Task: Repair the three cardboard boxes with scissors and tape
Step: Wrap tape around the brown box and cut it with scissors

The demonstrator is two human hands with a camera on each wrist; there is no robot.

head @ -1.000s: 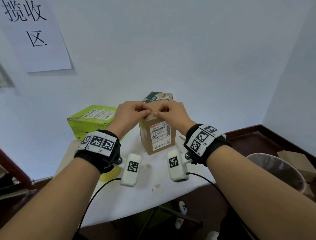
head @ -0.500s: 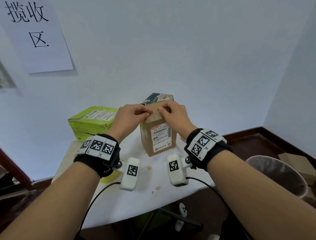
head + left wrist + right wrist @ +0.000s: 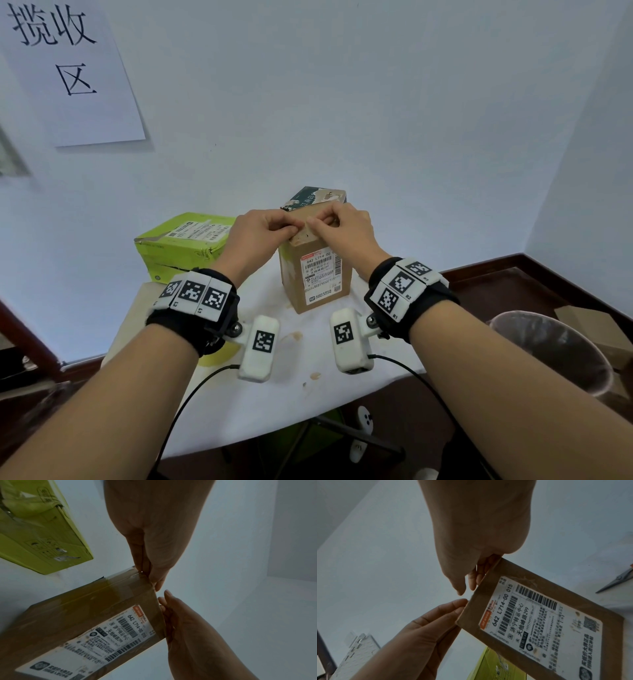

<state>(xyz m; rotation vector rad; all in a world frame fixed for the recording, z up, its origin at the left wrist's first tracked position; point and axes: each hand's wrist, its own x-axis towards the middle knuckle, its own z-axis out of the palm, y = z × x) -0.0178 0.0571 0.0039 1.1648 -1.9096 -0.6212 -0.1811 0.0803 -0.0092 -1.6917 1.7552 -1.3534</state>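
Brown cardboard box [image 3: 315, 274] stands upright on the white table [image 3: 274, 394], shipping label [image 3: 320, 277] facing the person. Left hand [image 3: 255, 236] and right hand [image 3: 346, 228] meet at its top front edge, fingers [image 3: 154, 574] curled and pressing against the taped top corner; whether they pinch tape cannot be told. A green box [image 3: 181, 246] lies just left, a printed box [image 3: 315, 197] behind. Scissors [image 3: 616, 580] lie near the right side.

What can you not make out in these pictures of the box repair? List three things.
- Brown box top: head view, both hands cover it.
- Third box: head view, only its top shows behind the brown box.
- Scissors: right wrist view, handles cut off by the edge.
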